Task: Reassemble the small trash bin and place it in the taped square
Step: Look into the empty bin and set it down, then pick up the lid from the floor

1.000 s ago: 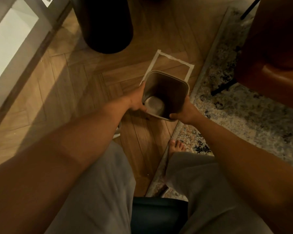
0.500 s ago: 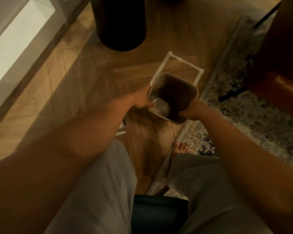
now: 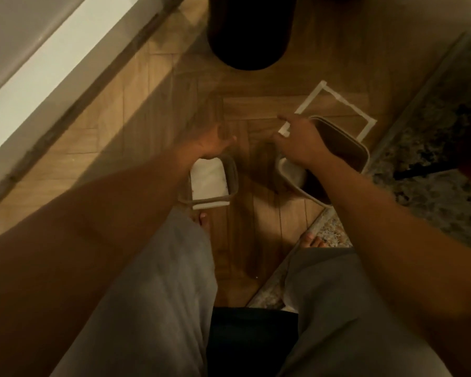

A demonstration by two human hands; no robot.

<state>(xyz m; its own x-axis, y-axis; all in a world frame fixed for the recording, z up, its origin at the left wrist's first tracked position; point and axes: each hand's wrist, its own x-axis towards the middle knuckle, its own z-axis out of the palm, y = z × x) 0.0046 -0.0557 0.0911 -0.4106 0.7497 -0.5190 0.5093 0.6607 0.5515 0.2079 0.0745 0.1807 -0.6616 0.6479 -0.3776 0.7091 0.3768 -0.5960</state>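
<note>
The small trash bin (image 3: 346, 148), a square brown tub with a pale rim, stands open on the wood floor. It overlaps the near side of the white taped square (image 3: 337, 95); whether its base is inside I cannot tell. My right hand (image 3: 299, 142) hovers over the bin's left rim with fingers spread and index finger out, gripping nothing. To the left, a square rim frame (image 3: 233, 175) lies on the floor with a white sheet (image 3: 208, 180) inside it. My left hand (image 3: 212, 142) is just above its far edge, fingers apart, holding nothing.
A large dark round bin (image 3: 250, 31) stands on the floor beyond the square. A patterned rug (image 3: 433, 172) borders the floor on the right, with a black furniture leg (image 3: 419, 172) on it. A white skirting board (image 3: 38, 77) runs along the left. My bare feet (image 3: 313, 240) are below the bin.
Both hands have let go of the bin, which now stands on the floor. My left hand moved left over the rim frame; my right hand crossed to the bin's left side.
</note>
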